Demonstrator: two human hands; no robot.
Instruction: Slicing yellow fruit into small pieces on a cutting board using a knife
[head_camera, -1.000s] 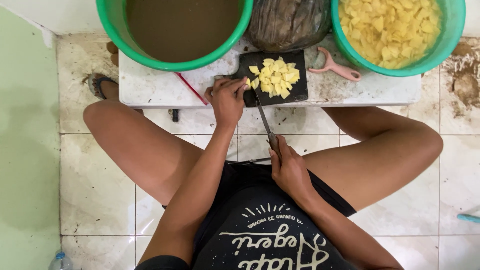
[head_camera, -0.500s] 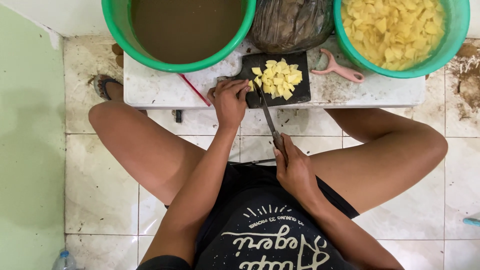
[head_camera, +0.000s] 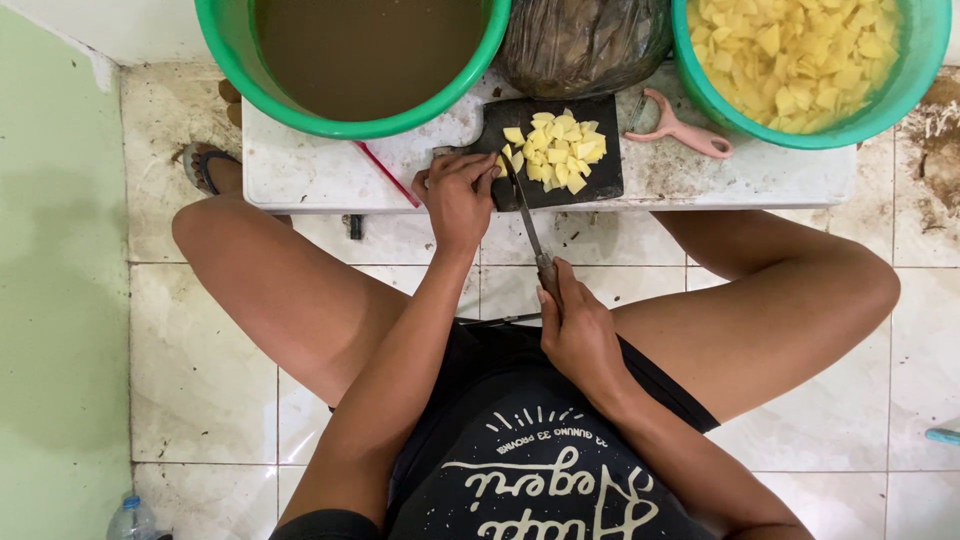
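Right hand (head_camera: 578, 335) clenched round the handle of a long knife (head_camera: 528, 220), blade reaching forward onto the dark cutting board (head_camera: 605, 178), tip beside the heap of yellow cubes (head_camera: 555, 155). Left hand (head_camera: 458, 192) curled over the board's near left corner, fingers bent down on something hidden beneath them, so cannot tell whether gripping a piece or merely pressing the board.

Likely trouble: blade edge lying just beside the left fingertips, so a slip or a hurried stroke could nick them. Board sitting right at the near edge of the low white table (head_camera: 300, 175), partly overhanging; a hard push could tip it or send cubes onto the tiled floor (head_camera: 200, 380). Knife held far back, giving little control at the tip.

Tight quarters on the table: green basin of brown water (head_camera: 235, 60) at left, dark plastic bag (head_camera: 585, 40) behind the board, green basin of cut pieces (head_camera: 925, 50) at right, pink peeler (head_camera: 685, 130) between board and that basin. Open room only toward the body, between the bare knees, and over the table's bare strip left of the board
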